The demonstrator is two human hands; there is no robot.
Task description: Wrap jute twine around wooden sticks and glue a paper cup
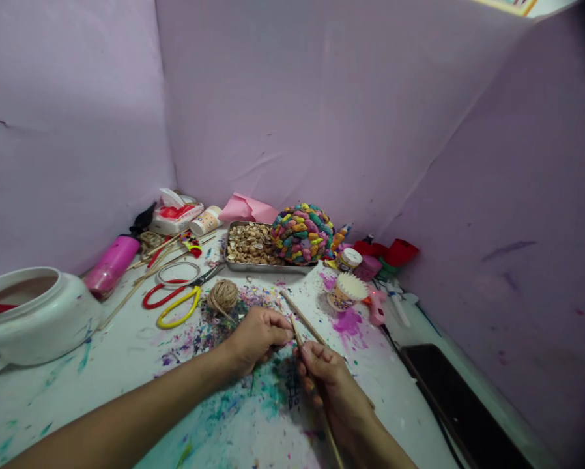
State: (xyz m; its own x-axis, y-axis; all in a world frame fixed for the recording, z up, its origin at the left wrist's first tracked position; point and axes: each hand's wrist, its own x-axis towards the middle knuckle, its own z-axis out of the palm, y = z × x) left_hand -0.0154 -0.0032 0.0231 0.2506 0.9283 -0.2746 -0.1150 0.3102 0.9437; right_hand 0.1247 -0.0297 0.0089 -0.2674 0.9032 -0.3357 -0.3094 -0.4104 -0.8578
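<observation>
My right hand is closed around a thin wooden stick, which slants up past the fingers. The tip of the stick points at my left hand, whose thumb and fingers are pinched together beside it. What the left fingers pinch is too small to make out. A ball of brown twine lies just behind the left hand, and a strand from it runs toward that hand. Behind my right hand a second wooden stick lies on the table.
Scissors with red and yellow handles lie left of the twine. A metal tray of shell-like pieces stands behind, with a multicoloured lumpy ball on it. A paper cup, pink glue gun and black phone are right; a white pot is left.
</observation>
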